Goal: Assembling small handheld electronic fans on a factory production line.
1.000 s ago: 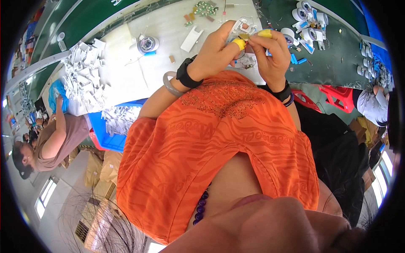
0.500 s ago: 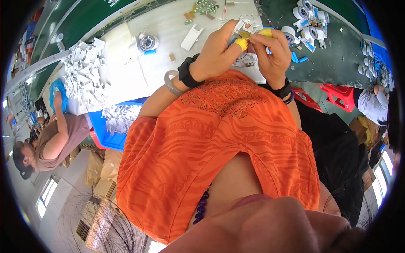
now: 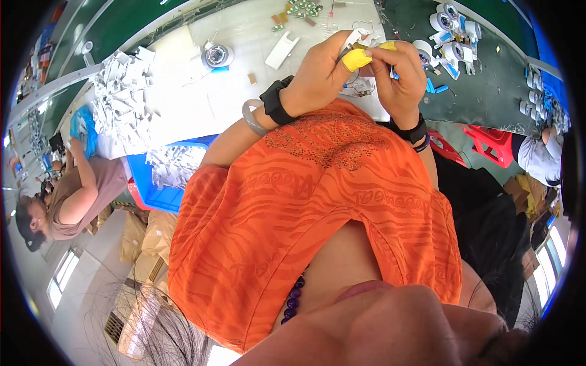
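I see my left hand (image 3: 320, 76) and right hand (image 3: 400, 73) pinched together on a small white part (image 3: 360, 38), each grip closed on it, yellow finger cots (image 3: 356, 59) on the fingertips. The part is raised over the white desk (image 3: 232, 91); its shape is hard to make out. Near the desk's left edge lies a heap of white pieces (image 3: 122, 97); tape rolls (image 3: 448, 24) sit on the green mat (image 3: 488, 79).

White worktop (image 3: 244, 91) beside a dark green mat (image 3: 488, 91). On the white part: heap of white plastic pieces (image 3: 125, 97), round tape reel (image 3: 217, 56), flat white bracket (image 3: 282, 50), small green parts (image 3: 304, 8). On the mat: white tape rolls (image 3: 448, 33), blue bits (image 3: 434, 88).
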A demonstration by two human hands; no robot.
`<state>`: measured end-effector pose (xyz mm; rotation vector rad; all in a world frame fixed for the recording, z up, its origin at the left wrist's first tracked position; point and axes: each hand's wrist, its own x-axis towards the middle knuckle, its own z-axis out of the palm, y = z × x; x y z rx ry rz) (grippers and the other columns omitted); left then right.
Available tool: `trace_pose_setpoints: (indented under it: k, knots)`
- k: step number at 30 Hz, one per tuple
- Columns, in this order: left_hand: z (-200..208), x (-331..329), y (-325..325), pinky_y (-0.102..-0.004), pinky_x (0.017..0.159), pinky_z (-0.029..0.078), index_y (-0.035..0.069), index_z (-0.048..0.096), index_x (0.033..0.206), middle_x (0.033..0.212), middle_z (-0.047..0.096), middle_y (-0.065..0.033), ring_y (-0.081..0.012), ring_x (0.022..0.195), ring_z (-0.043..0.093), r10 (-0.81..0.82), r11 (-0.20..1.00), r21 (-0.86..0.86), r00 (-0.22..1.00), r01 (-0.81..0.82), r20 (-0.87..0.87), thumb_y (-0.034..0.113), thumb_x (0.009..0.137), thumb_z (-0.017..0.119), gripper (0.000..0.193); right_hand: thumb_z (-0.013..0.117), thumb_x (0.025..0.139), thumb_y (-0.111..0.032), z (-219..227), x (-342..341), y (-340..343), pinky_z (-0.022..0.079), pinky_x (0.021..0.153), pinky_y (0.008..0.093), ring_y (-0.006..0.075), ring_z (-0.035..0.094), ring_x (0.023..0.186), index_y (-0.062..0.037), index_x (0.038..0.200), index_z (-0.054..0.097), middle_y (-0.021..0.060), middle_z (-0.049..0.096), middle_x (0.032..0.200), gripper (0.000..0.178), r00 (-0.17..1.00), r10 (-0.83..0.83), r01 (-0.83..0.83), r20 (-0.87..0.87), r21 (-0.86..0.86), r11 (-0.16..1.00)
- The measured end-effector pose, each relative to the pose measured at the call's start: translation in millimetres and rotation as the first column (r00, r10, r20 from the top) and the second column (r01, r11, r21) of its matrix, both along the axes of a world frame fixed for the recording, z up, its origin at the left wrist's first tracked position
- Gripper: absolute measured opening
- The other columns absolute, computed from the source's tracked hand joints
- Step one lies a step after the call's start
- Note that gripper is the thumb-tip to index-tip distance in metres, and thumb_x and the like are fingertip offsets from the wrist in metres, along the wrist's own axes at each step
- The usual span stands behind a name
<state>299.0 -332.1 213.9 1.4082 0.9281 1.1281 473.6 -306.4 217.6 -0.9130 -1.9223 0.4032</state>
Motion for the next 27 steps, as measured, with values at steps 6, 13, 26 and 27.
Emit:
trace_pose_setpoints:
  k: [6,13,26,27]
  knots:
    - [0.6,0.8,-0.6,-0.0203,0.050,0.041,0.002,0.050,0.128,0.068,0.051,0.0010,-0.0048,0.057,0.046,0.048,0.998,0.033,0.999,-0.048,-0.025,0.019,0.101,0.044,0.032,0.075,0.070,0.000,1.0,-1.5,-2.2,0.044,0.068,0.0340,0.0269,0.055,0.080,-0.0066,0.091,0.069,0.0101,0.057,0.087,0.023,1.000,-0.007,0.007,-0.007,-0.016,1.000]
    - [1.6,-2.2,9.4,-0.0278,0.057,0.048,0.002,0.057,0.117,0.077,0.065,-0.0090,-0.0164,0.061,0.061,0.126,0.988,-0.072,0.982,-0.137,-0.140,0.008,0.093,0.048,0.027,0.074,0.069,-0.003,-9.9,-15.1,0.4,0.045,0.069,0.0376,0.0285,0.056,0.079,-0.0083,0.090,0.068,0.0105,0.057,0.085,0.022,0.997,-0.081,0.081,-0.009,0.015,0.997]
    - [-36.6,-143.8,164.2,-0.0320,0.055,0.054,0.000,0.052,0.125,0.091,0.064,-0.0137,-0.0181,0.067,0.060,0.417,0.867,-0.290,0.909,-0.404,-0.019,0.035,0.100,0.039,0.045,0.062,0.088,-0.035,-81.5,131.5,56.1,0.052,0.069,0.0394,0.0311,0.067,0.081,-0.0104,0.106,0.064,0.0129,0.069,0.089,0.030,0.717,-0.476,0.666,0.510,-0.296,0.685]
    - [-52.4,-164.9,180.7,-0.0332,0.057,0.054,-0.001,0.053,0.122,0.092,0.064,-0.0144,-0.0196,0.069,0.061,0.463,0.838,-0.325,0.886,-0.438,0.002,0.036,0.100,0.039,0.045,0.059,0.090,-0.041,-91.1,144.8,57.0,0.052,0.066,0.0359,0.0260,0.068,0.076,-0.0109,0.111,0.063,0.0107,0.070,0.085,0.037,0.563,-0.491,0.785,0.665,-0.244,0.570]
